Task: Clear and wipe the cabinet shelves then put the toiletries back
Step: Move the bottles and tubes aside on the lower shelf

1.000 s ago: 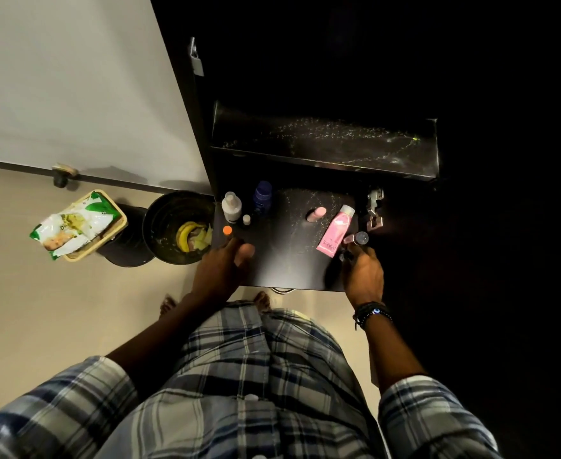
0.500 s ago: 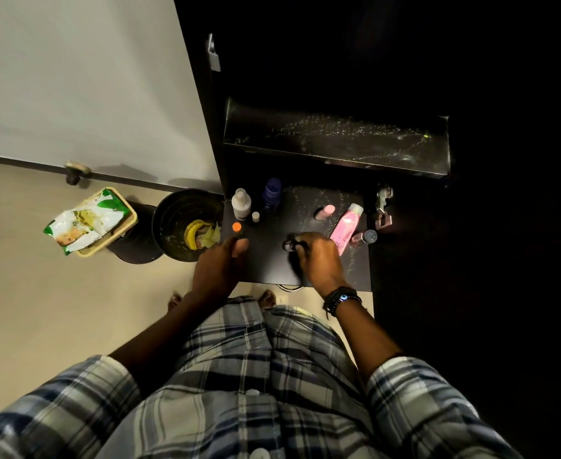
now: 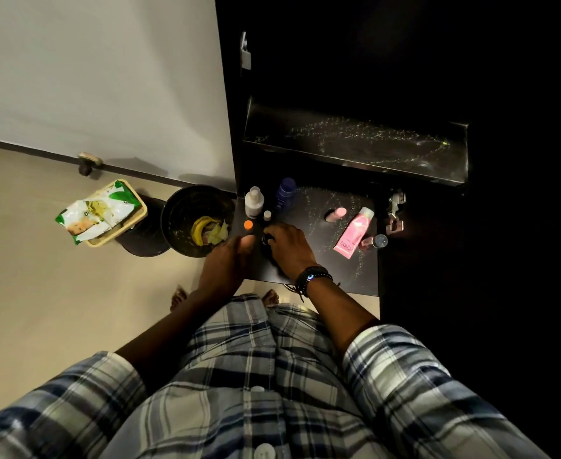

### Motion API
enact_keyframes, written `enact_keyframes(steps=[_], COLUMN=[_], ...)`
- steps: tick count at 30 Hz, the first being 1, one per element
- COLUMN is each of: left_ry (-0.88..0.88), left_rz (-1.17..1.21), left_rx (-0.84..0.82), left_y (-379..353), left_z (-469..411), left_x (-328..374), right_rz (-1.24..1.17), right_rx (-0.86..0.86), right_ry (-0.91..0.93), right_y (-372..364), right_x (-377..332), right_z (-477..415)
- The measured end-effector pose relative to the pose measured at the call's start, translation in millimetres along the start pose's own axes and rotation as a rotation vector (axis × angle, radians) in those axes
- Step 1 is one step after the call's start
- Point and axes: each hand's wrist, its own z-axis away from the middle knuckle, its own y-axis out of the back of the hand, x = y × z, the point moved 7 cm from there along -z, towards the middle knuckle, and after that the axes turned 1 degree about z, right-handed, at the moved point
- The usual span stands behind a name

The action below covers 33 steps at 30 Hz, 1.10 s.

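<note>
The dark cabinet's lower shelf [image 3: 325, 263] carries a white bottle [image 3: 254, 202], a blue bottle [image 3: 285, 190], a small white cap [image 3: 267, 215] and an orange cap [image 3: 248, 224] at its left. On its right lie a small pink tube [image 3: 337, 213], a pink Pond's tube [image 3: 355, 231] and a silver-capped vial [image 3: 375, 241]. My right hand [image 3: 287, 251] presses on the shelf's left part, closed around a small dark thing I cannot identify. At the shelf's front left corner rests my left hand [image 3: 227, 263], thumb on top, fingers hidden below the edge.
The upper shelf [image 3: 355, 150] is bare and streaked with pale dust. A black bin [image 3: 198, 220] with a banana peel stands on the floor left of the cabinet, beside a basket of packets [image 3: 107, 213]. A metal hinge [image 3: 395, 210] sits at the shelf's right.
My right hand has travelled from the vial at the shelf's right across to the left, beside the left hand. The left hand has stayed at the corner.
</note>
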Motion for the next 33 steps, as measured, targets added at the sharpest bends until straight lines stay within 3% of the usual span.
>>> enact_keyframes(steps=[11,20,28,33], left_ry=[-0.011,-0.033,-0.081,-0.063], left_rz=[-0.027,-0.042,-0.035,-0.016], left_rx=[0.008,0.043,0.037,0.053], left_y=[2,2,-1,2], left_z=[6,11,16,17], left_x=[-5,-2,-2,-10], right_rz=[-0.035,0.159,0.1,0.039], right_rx=[-0.003,0.386,0.165,0.183], right_ry=[0.062,-0.258,-0.457,-0.369], right_y=[0,71,60,57], right_x=[-7,78,141,117], right_z=[4,10,-9,-12])
